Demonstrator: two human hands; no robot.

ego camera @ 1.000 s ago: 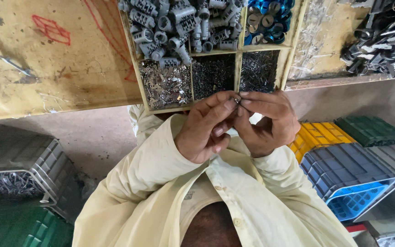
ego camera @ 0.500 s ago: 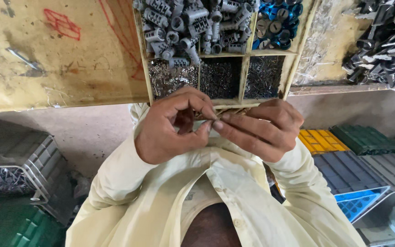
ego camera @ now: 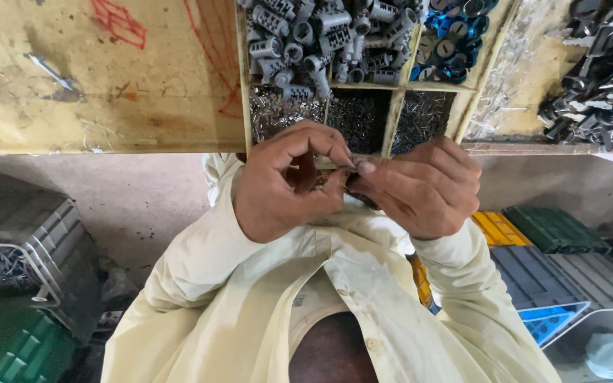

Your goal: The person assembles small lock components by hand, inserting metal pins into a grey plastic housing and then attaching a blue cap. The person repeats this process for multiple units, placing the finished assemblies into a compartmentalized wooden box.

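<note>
- Left hand and right hand meet fingertip to fingertip just before the bench edge, pinching a small part between them, too small to make out.
- Directly behind the hands, the tray: three front compartments side by side, each holding pins.
- Behind those, the sleeves fill the wide left compartment; rings sit in the one to its right.
- Right of the tray, a heap of clips on the bench.
- Left of the tray, a lone nail lies on the bench.
- Below the bench: a crate far left, stacked bins to the right.
</note>
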